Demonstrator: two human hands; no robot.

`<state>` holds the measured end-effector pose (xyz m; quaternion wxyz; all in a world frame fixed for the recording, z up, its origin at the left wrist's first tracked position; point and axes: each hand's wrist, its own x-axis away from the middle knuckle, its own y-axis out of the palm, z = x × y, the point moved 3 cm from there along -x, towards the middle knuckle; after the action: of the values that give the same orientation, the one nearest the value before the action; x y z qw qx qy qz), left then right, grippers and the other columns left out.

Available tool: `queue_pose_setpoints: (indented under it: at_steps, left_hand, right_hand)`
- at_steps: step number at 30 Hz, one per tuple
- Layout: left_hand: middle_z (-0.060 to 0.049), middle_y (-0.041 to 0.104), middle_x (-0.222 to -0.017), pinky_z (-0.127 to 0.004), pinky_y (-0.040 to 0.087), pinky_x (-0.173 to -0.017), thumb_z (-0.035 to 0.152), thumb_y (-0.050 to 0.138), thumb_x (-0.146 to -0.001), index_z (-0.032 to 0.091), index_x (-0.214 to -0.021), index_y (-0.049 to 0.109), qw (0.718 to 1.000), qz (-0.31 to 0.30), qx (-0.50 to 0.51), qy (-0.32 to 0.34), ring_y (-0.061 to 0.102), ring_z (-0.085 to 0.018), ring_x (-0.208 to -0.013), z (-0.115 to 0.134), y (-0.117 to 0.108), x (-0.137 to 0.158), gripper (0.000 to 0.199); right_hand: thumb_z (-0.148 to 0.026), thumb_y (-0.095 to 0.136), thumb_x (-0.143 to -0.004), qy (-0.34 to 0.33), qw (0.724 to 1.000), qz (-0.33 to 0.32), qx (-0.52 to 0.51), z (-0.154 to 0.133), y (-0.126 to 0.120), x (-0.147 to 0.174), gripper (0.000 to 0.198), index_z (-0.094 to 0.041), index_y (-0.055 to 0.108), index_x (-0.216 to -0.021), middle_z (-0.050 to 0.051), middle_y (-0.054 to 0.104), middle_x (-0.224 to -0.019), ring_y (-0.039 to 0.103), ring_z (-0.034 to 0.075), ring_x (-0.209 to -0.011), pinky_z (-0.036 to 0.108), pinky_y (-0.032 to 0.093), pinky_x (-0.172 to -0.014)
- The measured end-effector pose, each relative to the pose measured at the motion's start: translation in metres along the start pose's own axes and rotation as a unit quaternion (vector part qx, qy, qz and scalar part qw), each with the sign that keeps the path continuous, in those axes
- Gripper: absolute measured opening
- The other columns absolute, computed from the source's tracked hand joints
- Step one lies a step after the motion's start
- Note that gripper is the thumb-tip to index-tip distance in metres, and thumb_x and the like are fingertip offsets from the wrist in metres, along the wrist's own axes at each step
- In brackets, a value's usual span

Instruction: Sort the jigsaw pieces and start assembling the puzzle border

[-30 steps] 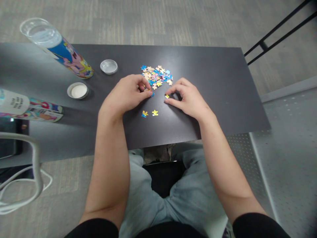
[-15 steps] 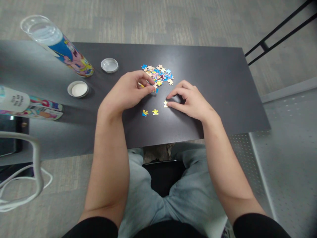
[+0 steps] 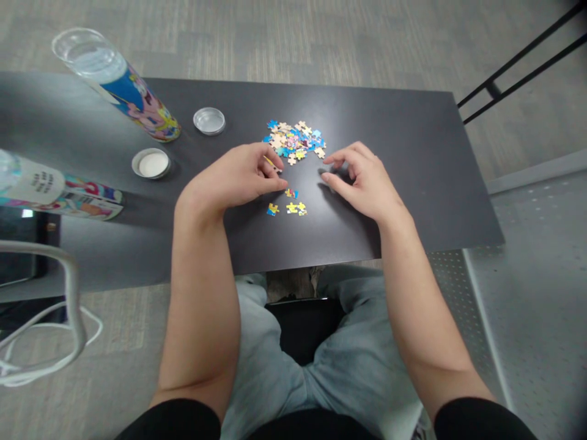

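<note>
My left hand point(image 3: 243, 174) is over the table, its fingers curled round a yellowish puzzle piece point(image 3: 274, 164) that shows only in part. Just below its thumb tip lies a red, yellow and blue piece point(image 3: 291, 193). Nearer me, a yellow-and-blue piece point(image 3: 273, 209) sits by itself, and two yellow pieces point(image 3: 292, 208) rest side by side, touching or almost so. Right of these, my right hand point(image 3: 360, 177) hovers with thumb and fingers apart and nothing between them. Beyond both hands is a pile of mixed puzzle pieces point(image 3: 296, 140), some with their plain backs up.
On the left of the dark table point(image 3: 413, 159) stand a clear-topped printed tube point(image 3: 142, 104) and a second printed tube point(image 3: 87, 195). Two round lids, one clear point(image 3: 210, 121) and one whitish point(image 3: 151, 164), lie beside them. A white cable point(image 3: 68, 293) loops at the lower left.
My right hand has let go of a yellow piece, now beside the other yellow one, and moved away. The red, yellow and blue piece by my left hand has come nearer me.
</note>
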<state>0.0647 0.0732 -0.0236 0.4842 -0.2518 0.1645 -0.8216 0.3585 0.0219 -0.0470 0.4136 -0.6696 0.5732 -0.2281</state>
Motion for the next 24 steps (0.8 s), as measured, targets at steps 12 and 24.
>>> queue_pose_setpoints:
  at_steps: [12, 24]
  left_hand:
    - [0.003, 0.068, -0.084, -0.039, 0.044, -0.078, 0.032, 0.120, -0.059, 0.028, -0.098, 0.084, 0.996, 0.014, -0.082, 0.014, 0.068, -0.025, -0.084, -0.004, -0.004, 0.001, 0.053]
    - [-0.003, 0.080, -0.094, -0.040, 0.049, -0.084, 0.034, 0.106, -0.091, 0.028, -0.116, 0.100, 0.985, 0.133, -0.107, 0.036, 0.067, -0.024, -0.084, -0.009, -0.006, -0.004, 0.026]
  right_hand:
    - [-0.054, 0.083, -0.124, -0.010, 0.999, 0.008, 0.041, -0.009, 0.008, -0.005, 0.027, -0.038, 0.093, -0.144, 0.016, 0.080, -0.148, 0.078, 0.046, -0.141, 0.075, 0.058, -0.128]
    - [-0.045, 0.082, -0.122, -0.015, 1.000, -0.013, -0.008, -0.020, 0.021, -0.013, 0.013, -0.038, 0.092, -0.123, 0.010, 0.084, -0.131, 0.081, 0.039, -0.125, 0.061, 0.066, -0.116]
